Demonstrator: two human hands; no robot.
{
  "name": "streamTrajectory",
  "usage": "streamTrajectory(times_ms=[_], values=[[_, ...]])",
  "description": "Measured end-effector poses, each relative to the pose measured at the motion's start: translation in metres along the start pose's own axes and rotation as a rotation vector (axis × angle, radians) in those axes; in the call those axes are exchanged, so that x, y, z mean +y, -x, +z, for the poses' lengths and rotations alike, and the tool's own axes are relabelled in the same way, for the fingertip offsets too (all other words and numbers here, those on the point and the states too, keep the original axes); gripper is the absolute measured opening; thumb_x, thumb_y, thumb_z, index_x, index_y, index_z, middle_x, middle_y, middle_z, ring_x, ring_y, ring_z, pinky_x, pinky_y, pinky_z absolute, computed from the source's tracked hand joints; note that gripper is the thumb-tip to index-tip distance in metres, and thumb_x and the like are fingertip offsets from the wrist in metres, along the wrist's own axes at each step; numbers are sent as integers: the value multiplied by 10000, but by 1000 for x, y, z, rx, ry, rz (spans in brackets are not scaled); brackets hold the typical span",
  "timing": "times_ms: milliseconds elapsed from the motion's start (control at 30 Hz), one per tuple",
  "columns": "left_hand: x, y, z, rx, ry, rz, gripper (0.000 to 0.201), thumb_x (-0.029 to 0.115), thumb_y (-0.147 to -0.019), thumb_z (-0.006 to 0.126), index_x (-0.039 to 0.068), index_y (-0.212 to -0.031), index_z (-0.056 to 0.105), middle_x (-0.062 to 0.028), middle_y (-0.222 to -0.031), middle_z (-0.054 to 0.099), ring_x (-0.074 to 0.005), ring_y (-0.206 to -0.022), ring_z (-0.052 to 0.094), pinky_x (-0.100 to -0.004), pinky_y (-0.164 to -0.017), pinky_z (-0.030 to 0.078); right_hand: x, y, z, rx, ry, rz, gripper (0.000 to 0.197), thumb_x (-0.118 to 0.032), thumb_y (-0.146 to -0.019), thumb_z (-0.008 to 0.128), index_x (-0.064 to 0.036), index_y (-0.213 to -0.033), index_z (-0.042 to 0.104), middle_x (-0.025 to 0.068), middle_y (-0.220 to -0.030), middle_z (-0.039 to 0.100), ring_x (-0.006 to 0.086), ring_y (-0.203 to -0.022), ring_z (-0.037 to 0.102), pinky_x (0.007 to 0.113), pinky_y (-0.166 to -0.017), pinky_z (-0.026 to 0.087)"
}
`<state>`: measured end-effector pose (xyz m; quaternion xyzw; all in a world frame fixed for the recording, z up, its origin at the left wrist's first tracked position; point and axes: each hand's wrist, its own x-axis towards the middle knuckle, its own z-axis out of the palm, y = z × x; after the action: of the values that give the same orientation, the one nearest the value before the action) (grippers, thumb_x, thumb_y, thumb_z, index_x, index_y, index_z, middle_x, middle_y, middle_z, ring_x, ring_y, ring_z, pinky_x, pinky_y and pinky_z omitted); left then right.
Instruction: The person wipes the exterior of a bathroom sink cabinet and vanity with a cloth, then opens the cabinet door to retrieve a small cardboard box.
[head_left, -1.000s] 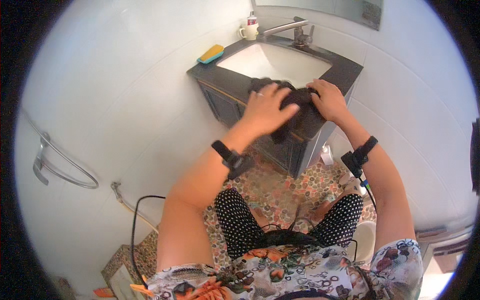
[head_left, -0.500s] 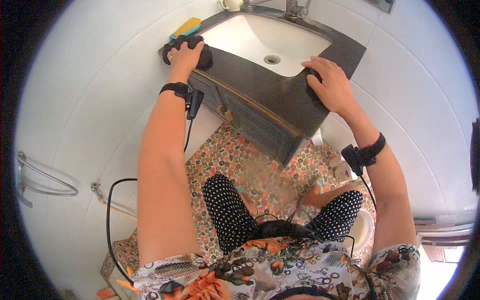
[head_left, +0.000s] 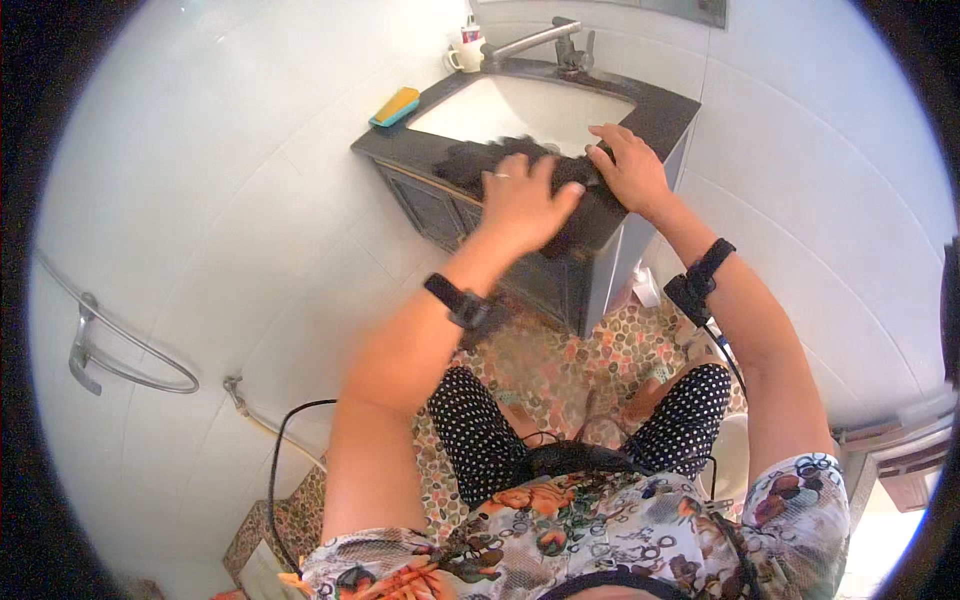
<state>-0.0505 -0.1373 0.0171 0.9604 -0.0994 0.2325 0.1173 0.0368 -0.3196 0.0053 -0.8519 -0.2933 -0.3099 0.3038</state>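
Note:
My left hand (head_left: 525,205) presses on a bunched black cloth (head_left: 462,168) spread over the front of the dark countertop (head_left: 400,148). Its fingers are bent and partly apart over the cloth, slightly smeared by motion. Just in front of the white sink (head_left: 480,108), my right hand (head_left: 632,172) rests near the counter's right end, fingers stretched and apart. The cloth reaches close to its thumb; whether they touch, I cannot tell. Much of the basin's near side is hidden behind the cloth and hands.
A yellow and blue sponge or brush (head_left: 396,106) lies on the counter's left corner. A white cup (head_left: 467,56) stands by the metal faucet (head_left: 570,50). Below is a dark cabinet (head_left: 430,212). A hose (head_left: 140,352) hangs on the left wall. The floor (head_left: 540,350) is pebble-patterned.
My left hand has swept the black cloth from the counter's left corner rightward along the front edge, toward my right hand. The right hand stays near the right end. The view has shifted.

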Motion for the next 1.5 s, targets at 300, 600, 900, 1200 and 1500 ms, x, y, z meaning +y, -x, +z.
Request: streamTrajectory(times_ms=[300,600,900,1200,1500], values=[[19,8,-1,-159,803,28,583,401,-871,634,25,-1289,481,-208,-1258,556,-299,-1155,553,-425,-975,419,-35,3,-22,-125,-272,-155,563,-493,-903,555,-125,-1328,543,267,-1439,383,403,-1329,384,438,-1109,296],[-57,-8,16,355,471,-111,344,266,-954,510,11,-1170,589,-167,-1180,593,-299,-1100,550,-396,-962,416,-40,27,-27,-477,135,-240,520,-524,-885,516,-198,-1281,605,82,-1400,498,334,-1328,391,508,-1025,363],[-38,3,41,8,114,42,512,465,-951,479,72,-1270,557,-179,-1335,513,-351,-1293,420,-528,-1058,317,74,8,-59,-313,363,41,404,-357,-865,518,-199,-1217,640,47,-1246,600,282,-1217,497,510,-960,437],[-13,53,-1,36,-57,164,440,457,-924,526,137,-1221,585,-111,-1335,508,-326,-1301,401,-544,-1068,273,127,-18,-74,-320,420,251,521,-469,-876,493,-285,-1363,516,38,-1425,478,323,-1343,384,594,-1053,331],[-6,71,-29,63,-64,242,392,403,-898,579,104,-1149,606,-112,-1260,550,-343,-1236,453,-491,-1029,324,153,-7,-63,-189,414,359,529,-461,-872,497,-260,-1360,521,90,-1415,471,368,-1302,412,536,-1057,363]])
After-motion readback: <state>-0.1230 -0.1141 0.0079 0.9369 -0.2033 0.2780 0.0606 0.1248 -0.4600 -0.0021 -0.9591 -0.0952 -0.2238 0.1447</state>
